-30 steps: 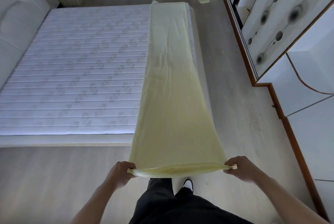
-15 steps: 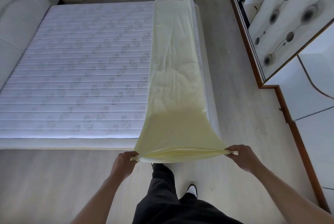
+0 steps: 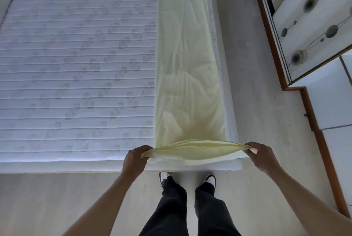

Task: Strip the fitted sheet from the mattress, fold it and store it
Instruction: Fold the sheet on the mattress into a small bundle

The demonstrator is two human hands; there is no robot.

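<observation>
The pale yellow cotton fitted sheet [image 3: 187, 68] is already off its corners and folded into a long narrow strip, lying along the right-hand side of the white quilted mattress [image 3: 76, 64]. It reaches from the far edge to the near one. It looks light and limp: the surface is rumpled near the front and the near end sags in a shallow bow between its two held corners, so it should go wherever it is led and keep no shape of its own. Several layers show at that near end, and I would guess they could slide apart unless pinched together, right at the corners as now.

The left hand [image 3: 135, 159] has its fingers curled tight around the near left corner. The right hand [image 3: 261, 156] grips the near right corner, a small tuft of cloth poking out past the knuckles. Both sit just above the mattress's front edge.

The elastic hem is tucked out of sight within the folds, and I cannot count the layers. The strip's far end is cut off at the top. A dark-framed patterned wardrobe door [image 3: 314, 22] stands to the right, only partly visible.
</observation>
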